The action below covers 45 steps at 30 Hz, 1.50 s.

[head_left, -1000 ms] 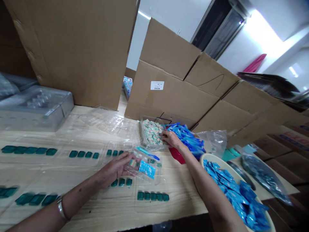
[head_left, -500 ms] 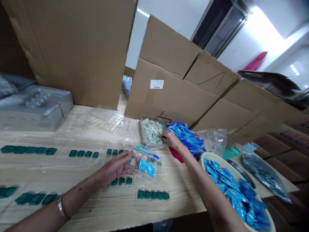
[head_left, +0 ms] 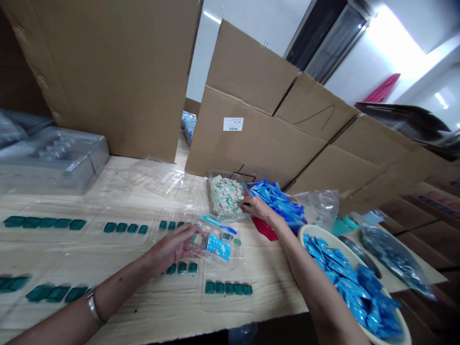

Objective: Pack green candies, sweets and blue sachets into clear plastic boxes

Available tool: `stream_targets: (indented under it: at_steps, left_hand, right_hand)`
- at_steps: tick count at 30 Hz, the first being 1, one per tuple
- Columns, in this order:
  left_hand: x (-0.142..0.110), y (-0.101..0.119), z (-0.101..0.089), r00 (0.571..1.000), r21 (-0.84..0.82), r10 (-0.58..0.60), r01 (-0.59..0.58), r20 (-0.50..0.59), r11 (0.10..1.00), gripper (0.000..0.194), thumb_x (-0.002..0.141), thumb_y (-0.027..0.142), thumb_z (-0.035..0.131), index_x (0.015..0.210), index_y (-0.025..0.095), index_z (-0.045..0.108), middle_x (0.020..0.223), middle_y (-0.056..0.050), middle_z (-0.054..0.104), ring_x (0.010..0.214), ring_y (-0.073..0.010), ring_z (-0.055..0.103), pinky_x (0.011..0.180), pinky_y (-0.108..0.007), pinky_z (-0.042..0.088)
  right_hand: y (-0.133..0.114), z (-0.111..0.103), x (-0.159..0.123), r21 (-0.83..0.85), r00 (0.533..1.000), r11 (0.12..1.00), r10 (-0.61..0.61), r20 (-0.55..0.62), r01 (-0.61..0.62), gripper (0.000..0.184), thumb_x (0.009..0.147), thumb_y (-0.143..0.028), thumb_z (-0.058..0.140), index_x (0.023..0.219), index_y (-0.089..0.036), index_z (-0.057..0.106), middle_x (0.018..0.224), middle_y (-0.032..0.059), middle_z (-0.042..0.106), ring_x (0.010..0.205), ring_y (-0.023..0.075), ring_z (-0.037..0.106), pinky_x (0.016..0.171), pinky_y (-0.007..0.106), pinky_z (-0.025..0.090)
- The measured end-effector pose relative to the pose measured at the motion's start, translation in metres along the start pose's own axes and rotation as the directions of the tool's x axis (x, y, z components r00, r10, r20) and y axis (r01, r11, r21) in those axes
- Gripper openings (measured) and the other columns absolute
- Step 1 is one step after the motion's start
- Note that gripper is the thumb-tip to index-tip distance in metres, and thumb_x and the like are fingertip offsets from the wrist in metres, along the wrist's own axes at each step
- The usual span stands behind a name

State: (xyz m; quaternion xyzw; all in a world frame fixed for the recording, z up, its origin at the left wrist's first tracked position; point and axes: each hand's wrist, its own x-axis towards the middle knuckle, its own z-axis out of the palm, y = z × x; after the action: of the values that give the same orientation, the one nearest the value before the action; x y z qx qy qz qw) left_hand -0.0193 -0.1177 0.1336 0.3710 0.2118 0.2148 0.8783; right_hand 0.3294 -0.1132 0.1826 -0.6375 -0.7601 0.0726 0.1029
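My left hand is closed on the edge of a clear plastic tray. In that tray lie a light-blue packet with white marks, a blue stick-shaped tool and a small striped piece near my fingers. My right hand reaches to the right side of a clear box full of small flat white-and-green pieces. Its fingers are pinched together among the pieces at that side; what they hold is too small to make out.
Clear trays with green blocks cover the table's left and front. Blue sticks lie heaped in a red container. A cream tub of blue packets stands right. Cardboard walls off the back; a clear plastic case sits left.
My right hand has shifted very slightly at the box's right side. My left hand stays in place with the tray, and the view has moved a little.
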Motion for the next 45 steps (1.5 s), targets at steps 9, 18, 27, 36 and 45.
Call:
stream_targets:
  at_steps: [9, 18, 27, 36, 45]
  left_hand:
    - [0.001, 0.001, -0.001, 1.0, -0.122, 0.026, -0.024, 0.015, 0.992, 0.016, 0.088, 0.028, 0.053, 0.096, 0.015, 0.057, 0.106, -0.012, 0.066, 0.089, -0.0235, 0.068, 0.079, -0.039, 0.054]
    - [0.005, -0.006, -0.007, 0.995, -0.163, 0.062, -0.049, 0.078, 0.985, 0.016, 0.089, 0.027, 0.052, 0.097, 0.015, 0.059, 0.089, -0.005, 0.063, 0.078, -0.018, 0.066, 0.08, -0.042, 0.053]
    - [0.006, -0.012, -0.006, 0.992, -0.177, 0.121, -0.113, 0.034, 0.978, 0.016, 0.088, 0.027, 0.054, 0.097, 0.016, 0.061, 0.095, -0.006, 0.063, 0.078, -0.0138, 0.063, 0.072, -0.029, 0.053]
    - [0.005, -0.01, -0.004, 0.993, -0.125, 0.108, -0.102, 0.04, 0.987, 0.017, 0.087, 0.028, 0.055, 0.099, 0.016, 0.059, 0.094, -0.005, 0.062, 0.078, -0.0167, 0.065, 0.08, -0.04, 0.053]
    - [0.002, -0.008, 0.004, 0.994, -0.069, 0.11, -0.108, 0.018, 0.992, 0.017, 0.084, 0.029, 0.06, 0.094, 0.015, 0.058, 0.086, -0.004, 0.061, 0.074, -0.0164, 0.065, 0.073, -0.036, 0.054]
  right_hand:
    - [-0.124, -0.004, -0.026, 0.116, 0.887, 0.93, -0.288, -0.361, 0.349, 0.013, 0.087, -0.019, 0.052, 0.091, -0.018, 0.065, 0.09, 0.0066, 0.068, 0.085, 0.017, 0.062, 0.076, 0.03, 0.05]
    - [-0.183, 0.041, -0.042, -0.258, 0.78, 0.806, -0.586, -0.221, 0.533, 0.019, 0.092, -0.013, 0.045, 0.098, -0.011, 0.062, 0.094, 0.0116, 0.066, 0.087, 0.0196, 0.059, 0.072, 0.032, 0.051]
    - [-0.2, 0.054, -0.051, -0.302, 0.844, 0.839, -0.512, -0.161, 0.452, 0.024, 0.091, -0.011, 0.043, 0.107, -0.012, 0.06, 0.105, 0.0138, 0.063, 0.099, 0.0231, 0.057, 0.086, 0.038, 0.051]
    - [-0.192, 0.047, -0.048, -0.107, 0.878, 0.91, -0.415, -0.239, 0.401, 0.021, 0.091, -0.014, 0.046, 0.107, -0.014, 0.061, 0.098, 0.0102, 0.065, 0.09, 0.0201, 0.058, 0.078, 0.034, 0.051]
    - [-0.196, 0.048, -0.046, -0.127, 0.898, 0.929, -0.37, -0.24, 0.348, 0.018, 0.092, -0.021, 0.047, 0.095, -0.015, 0.064, 0.088, 0.0085, 0.066, 0.083, 0.0194, 0.06, 0.073, 0.032, 0.051]
